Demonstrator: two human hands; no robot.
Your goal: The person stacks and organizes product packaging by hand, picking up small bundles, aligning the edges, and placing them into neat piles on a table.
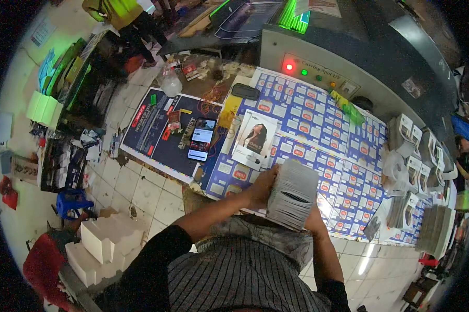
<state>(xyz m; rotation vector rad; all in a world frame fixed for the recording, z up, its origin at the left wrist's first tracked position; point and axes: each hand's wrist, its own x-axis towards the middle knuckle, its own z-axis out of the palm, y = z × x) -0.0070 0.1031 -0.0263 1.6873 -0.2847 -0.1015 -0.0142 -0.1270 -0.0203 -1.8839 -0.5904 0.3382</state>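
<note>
Close to my body, at the table's near edge, I hold a thick stack of grey-edged cards or folded sheets (291,208) between both hands. My left hand (264,188) presses on its left side, fingers closed against it. My right hand (314,219) grips the lower right side, its fingers partly hidden by the stack. A dark gap parts the sheets near the middle. Just beyond my left hand lies a small pile of white printed cards (254,136) with a portrait on top.
Blue printed sheets (338,179) cover the table. A lit phone (202,138), a dark phone (246,91) and a clear bottle (170,83) lie left. Bundled card stacks (414,171) stand right. A grey machine (317,57) borders the back; white boxes (109,236) sit lower left.
</note>
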